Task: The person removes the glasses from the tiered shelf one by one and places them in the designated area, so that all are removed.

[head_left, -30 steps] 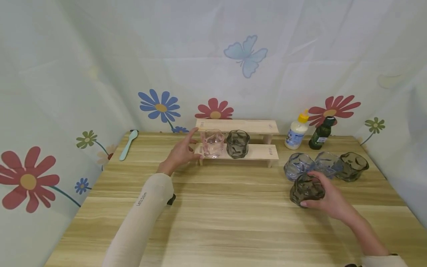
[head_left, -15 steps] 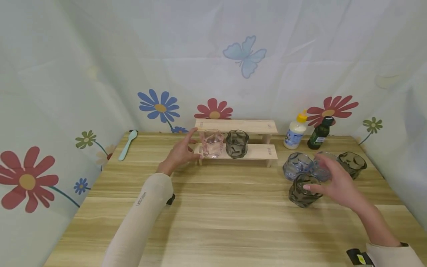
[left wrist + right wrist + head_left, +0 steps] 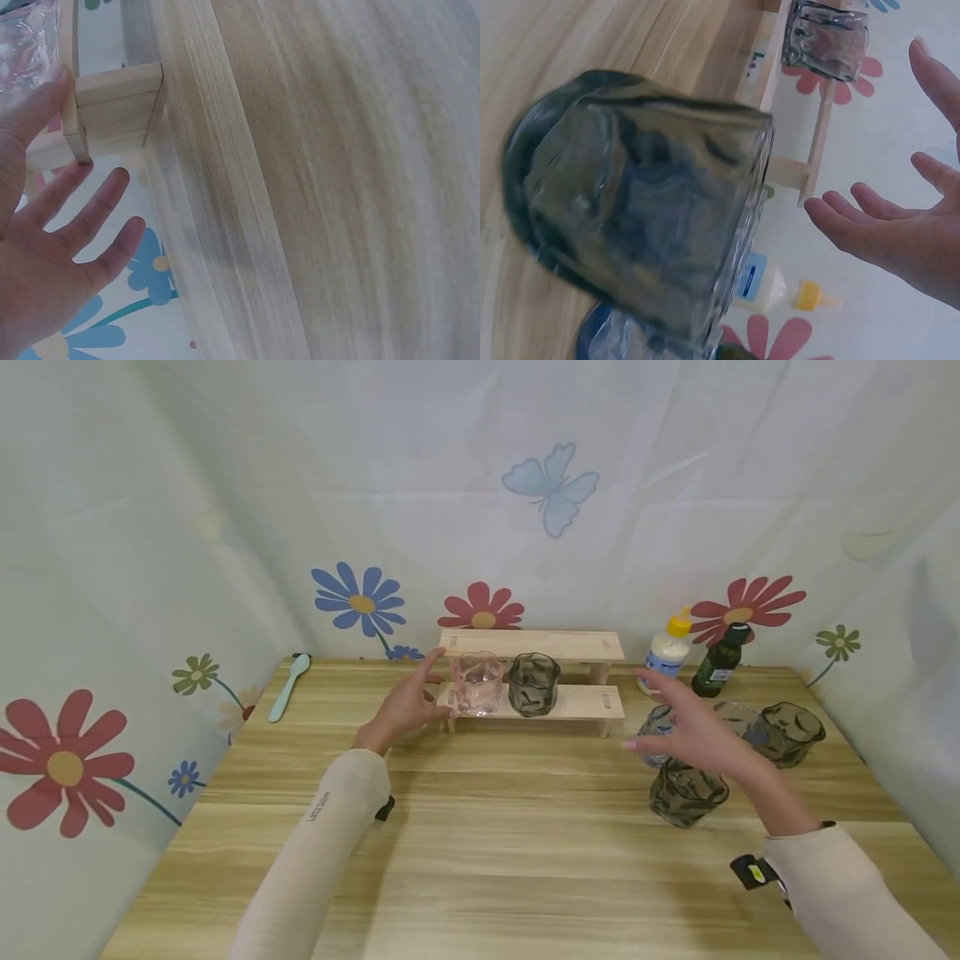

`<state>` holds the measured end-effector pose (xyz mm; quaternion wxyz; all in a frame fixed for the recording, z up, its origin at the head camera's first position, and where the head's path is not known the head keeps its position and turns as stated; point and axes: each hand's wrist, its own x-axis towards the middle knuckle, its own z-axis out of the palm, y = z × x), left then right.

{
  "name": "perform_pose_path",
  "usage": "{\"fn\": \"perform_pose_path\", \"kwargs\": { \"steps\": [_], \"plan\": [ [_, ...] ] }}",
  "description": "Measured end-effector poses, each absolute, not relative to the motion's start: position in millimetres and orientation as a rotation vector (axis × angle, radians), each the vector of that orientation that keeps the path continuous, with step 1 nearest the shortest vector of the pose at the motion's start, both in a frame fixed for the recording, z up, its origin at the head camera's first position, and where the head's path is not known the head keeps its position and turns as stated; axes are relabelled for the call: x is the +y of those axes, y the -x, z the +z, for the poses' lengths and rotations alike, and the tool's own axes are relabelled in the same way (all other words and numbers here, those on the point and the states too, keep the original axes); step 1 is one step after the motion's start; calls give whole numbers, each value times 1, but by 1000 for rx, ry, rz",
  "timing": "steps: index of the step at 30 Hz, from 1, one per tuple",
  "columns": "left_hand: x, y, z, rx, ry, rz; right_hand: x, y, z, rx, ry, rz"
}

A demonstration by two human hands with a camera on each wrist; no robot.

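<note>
My left hand [image 3: 405,703] rests at the left end of a two-step wooden rack [image 3: 577,700], its thumb and a finger touching the wood. In the left wrist view, the other fingers of this hand [image 3: 52,255] spread out straight. A pink glass [image 3: 478,683] and a dark grey glass [image 3: 534,683] stand side by side on the lower step. My right hand [image 3: 693,731] hovers, fingers spread and holding nothing, over the group of glasses at right. It partly hides a blue glass [image 3: 654,727]. Just in front stands a dark grey glass [image 3: 686,795], large in the right wrist view.
Behind the right hand are another blue glass [image 3: 735,718] and a dark glass [image 3: 787,732]. A white bottle with a yellow cap [image 3: 666,652] and a green bottle [image 3: 720,664] stand at the back right. A mint spoon [image 3: 288,689] lies at the far left.
My right hand has let go of the front dark glass, risen off it and moved left and away over the blue glass. The left hand stays at the rack.
</note>
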<state>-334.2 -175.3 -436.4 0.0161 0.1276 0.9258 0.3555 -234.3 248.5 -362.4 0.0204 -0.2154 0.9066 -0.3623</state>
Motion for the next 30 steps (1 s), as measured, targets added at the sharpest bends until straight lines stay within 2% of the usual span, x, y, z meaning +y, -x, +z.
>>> {"fn": "perform_pose_path", "kwargs": {
  "steps": [13, 30],
  "plan": [
    [-175, 335, -436, 2877, -378, 1098, 204, 273, -365, 2734, 728, -1079],
    [-174, 336, -436, 2888, -358, 1082, 164, 306, -379, 2677, 713, -1173]
  ]
}}
